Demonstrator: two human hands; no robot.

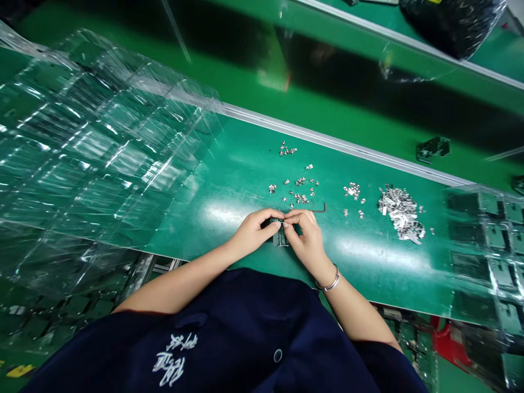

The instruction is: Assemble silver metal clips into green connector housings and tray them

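Over the green worktop, my left hand [260,228] and my right hand [306,233] meet, their fingertips almost touching. Between them is a small dark slotted part [280,238], its lower end showing below the thumbs. The fingers of my left hand close on its upper left side. My right thumb and fingers pinch at its upper right; whether a tiny piece is also in that pinch is hidden. Just beyond my right hand lies an L-shaped hex key [321,208]. Small metal pieces [301,198] are scattered past the fingertips.
A larger heap of metal pieces [399,210] lies to the right, with a smaller cluster [352,190] beside it. Clear plastic trays [102,147] are stacked at left; more trays [491,240] stand at right. A dark part [433,148] rests beyond the metal rail [327,143].
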